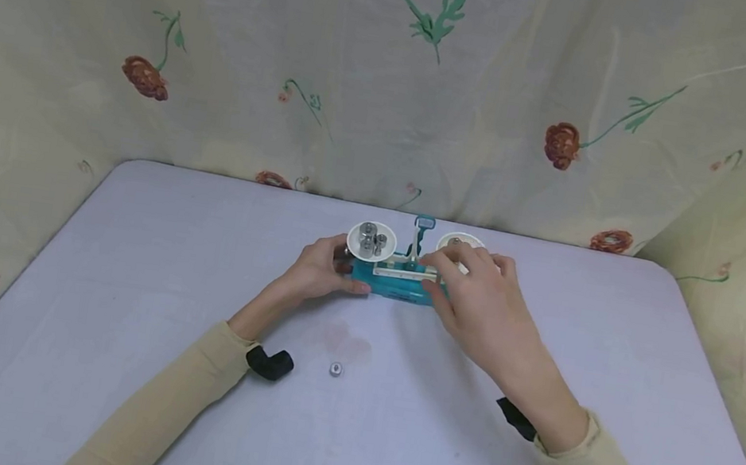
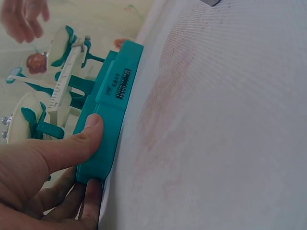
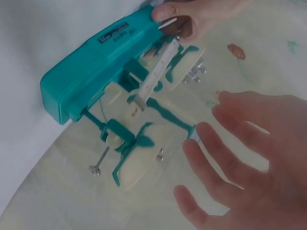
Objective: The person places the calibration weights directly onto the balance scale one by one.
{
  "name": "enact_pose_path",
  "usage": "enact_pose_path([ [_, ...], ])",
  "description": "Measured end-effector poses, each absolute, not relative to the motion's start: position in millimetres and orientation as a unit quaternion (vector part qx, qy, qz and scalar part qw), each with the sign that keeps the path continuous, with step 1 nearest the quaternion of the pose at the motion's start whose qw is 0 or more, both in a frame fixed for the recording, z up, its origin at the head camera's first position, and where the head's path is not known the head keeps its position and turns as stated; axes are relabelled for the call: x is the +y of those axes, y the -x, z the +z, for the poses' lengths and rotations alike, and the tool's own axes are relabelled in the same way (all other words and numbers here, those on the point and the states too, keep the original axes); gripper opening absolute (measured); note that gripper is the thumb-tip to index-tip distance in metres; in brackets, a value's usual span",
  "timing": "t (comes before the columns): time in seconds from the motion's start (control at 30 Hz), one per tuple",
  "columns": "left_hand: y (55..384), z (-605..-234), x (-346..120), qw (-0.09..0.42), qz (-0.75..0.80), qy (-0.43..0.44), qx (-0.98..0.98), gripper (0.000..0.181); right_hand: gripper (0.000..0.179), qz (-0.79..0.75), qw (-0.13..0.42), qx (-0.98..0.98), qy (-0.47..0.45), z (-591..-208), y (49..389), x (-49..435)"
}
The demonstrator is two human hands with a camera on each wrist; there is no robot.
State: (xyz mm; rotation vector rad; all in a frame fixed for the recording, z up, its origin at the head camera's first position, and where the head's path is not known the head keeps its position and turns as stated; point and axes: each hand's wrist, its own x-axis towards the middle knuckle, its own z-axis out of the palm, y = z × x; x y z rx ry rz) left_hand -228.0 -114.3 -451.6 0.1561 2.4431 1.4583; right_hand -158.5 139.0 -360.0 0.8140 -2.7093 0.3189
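A teal balance scale with two white pans stands toward the far side of the table. My left hand grips the left end of its base, thumb on the front face. Several metal weights sit in the left pan. The right pan holds a small metal weight and is partly hidden by my right hand in the head view. My right hand hovers by the beam's right side; in the right wrist view its fingers are spread, bent slightly, and hold nothing. The white graduated beam faces me.
One loose metal weight lies on the white tablecloth in front of the scale, between the forearms. A faint reddish stain marks the cloth. A flowered curtain hangs behind the table and along its sides.
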Motion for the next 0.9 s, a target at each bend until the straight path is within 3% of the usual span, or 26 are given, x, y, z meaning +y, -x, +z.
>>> enact_pose_path([
  [0.2, 227, -450, -114, 0.145, 0.501, -0.056, 0.852, 0.085, 0.031, 0.094, 0.114, -0.943, -0.297, -367, 149, 129],
  [0.5, 227, -452, -114, 0.140, 0.498, -0.054, 0.854, 0.083, 0.029, 0.066, 0.128, -0.926, -0.350, -385, 135, 114],
  [0.9, 226, -449, -114, 0.141, 0.491, -0.055, 0.858, 0.083, 0.037, 0.041, 0.057, -0.910, -0.410, -405, 118, 94],
])
